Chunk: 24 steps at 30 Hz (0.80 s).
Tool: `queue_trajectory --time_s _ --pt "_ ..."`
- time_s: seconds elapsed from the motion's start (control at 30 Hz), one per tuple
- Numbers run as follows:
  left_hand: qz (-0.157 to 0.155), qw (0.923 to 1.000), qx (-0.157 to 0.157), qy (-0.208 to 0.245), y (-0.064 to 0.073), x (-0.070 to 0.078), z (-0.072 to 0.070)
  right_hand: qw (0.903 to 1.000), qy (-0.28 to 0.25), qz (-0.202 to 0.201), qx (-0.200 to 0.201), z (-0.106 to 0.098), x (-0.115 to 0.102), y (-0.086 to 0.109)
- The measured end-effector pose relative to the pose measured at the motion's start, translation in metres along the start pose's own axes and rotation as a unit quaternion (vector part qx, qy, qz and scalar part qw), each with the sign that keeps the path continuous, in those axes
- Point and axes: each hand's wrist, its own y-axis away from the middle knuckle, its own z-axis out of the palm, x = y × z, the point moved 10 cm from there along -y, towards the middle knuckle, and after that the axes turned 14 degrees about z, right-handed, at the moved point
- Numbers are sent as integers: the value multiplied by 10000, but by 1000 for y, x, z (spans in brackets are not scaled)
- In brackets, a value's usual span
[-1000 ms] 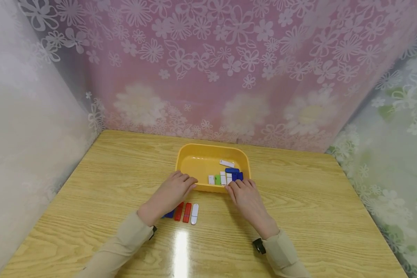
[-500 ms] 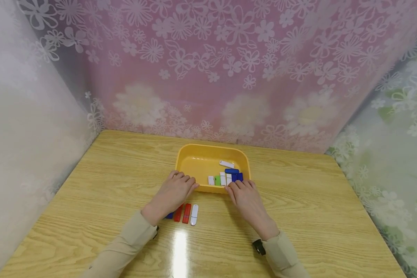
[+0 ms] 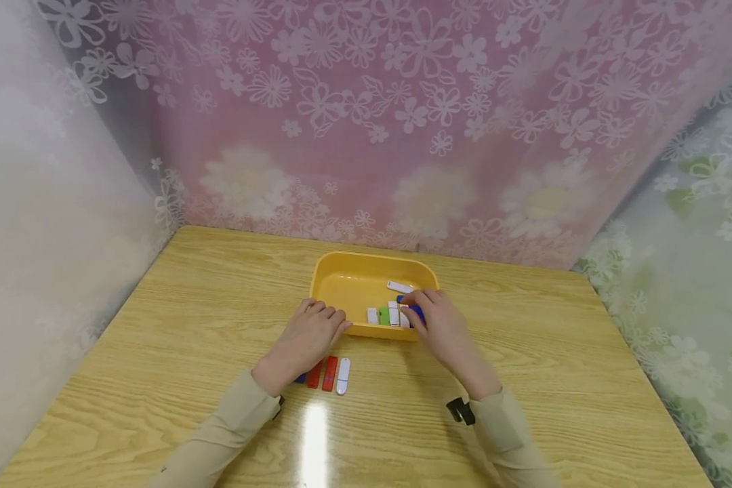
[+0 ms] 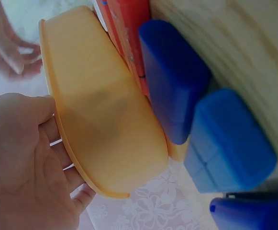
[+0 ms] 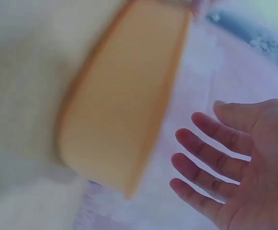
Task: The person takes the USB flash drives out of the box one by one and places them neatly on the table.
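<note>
My left hand (image 3: pixel 301 339) grips the front-left rim of a yellow plastic bin (image 3: pixel 348 331), its thumb outside and its fingers over the edge in the left wrist view. Above the bin's front-right corner hovers my right hand (image 3: pixel 446 335), fingers spread and apart from the rim, holding nothing in the right wrist view. Inside the bin lie several USB flash drives: a white one (image 3: pixel 399 287) towards the back, a green one (image 3: pixel 384 316) and other white ones (image 3: pixel 393 314) along the front wall. Blue drives there are partly hidden by the right hand.
On the wood-grain table (image 3: pixel 555 352), before the bin, lies a row of flash drives: a white one (image 3: pixel 343 376), a red one (image 3: pixel 330 374), another red and blue ones (image 4: pixel 174 81), partly behind my left arm. A pink floral curtain (image 3: pixel 341 135) hangs behind.
My right hand has let go of the bin's front rim and risen over its right side, now covering part of the blue drives. The left hand stays on the rim.
</note>
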Motion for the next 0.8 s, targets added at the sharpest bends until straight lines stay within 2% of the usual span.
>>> queue_trajectory --time_s 0.1,0.2,0.33,0.47,0.63,0.8 --pt "17 10000 20 -50 0 1 -1 9998 209 62 6 -8 2 -17" --pt "6 10000 25 -50 0 1 -1 9982 490 141 -326 -4 4 -34" --pt "-39 10000 -35 3 0 0 1 9903 994 287 -923 21 13 -54" --pt "-60 10000 -65 25 -1 0 1 9819 1316 426 -1291 51 26 -69" --pt "-83 9999 -58 5 0 0 1 9801 1445 331 -1318 74 34 -79" --pt "-167 9998 -87 47 1 -3 2 9808 1494 125 -1249 85 34 -83"
